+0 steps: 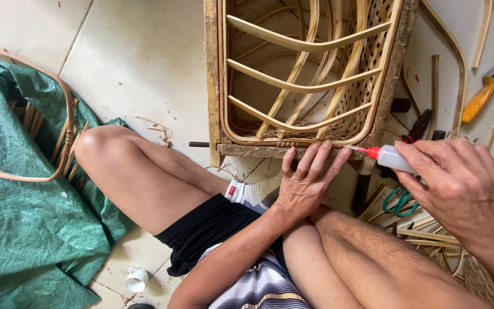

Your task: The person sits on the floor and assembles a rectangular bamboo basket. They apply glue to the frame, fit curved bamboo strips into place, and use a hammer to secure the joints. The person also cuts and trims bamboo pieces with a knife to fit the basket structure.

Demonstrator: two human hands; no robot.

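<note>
A rattan and bamboo chair frame (pixel 214 74) with woven sides and curved slats stands on the tiled floor in front of me. My left hand (pixel 307 180) rests with spread fingers on its lower wooden rail (pixel 252 150). My right hand (pixel 459 186) grips a small white glue bottle (pixel 394 158) with a red nozzle. The nozzle tip points at the rail, right beside my left fingertips. I sit on the floor with bent bare legs.
A green tarp (pixel 23 229) with a bent rattan loop (pixel 58 91) lies at the left. Tools lie at the right: an orange-handled one (pixel 479 100), red pliers (pixel 418 126), green-handled scissors (pixel 398 200), loose rattan strips. A small white cup (pixel 136 279) lies by my thigh.
</note>
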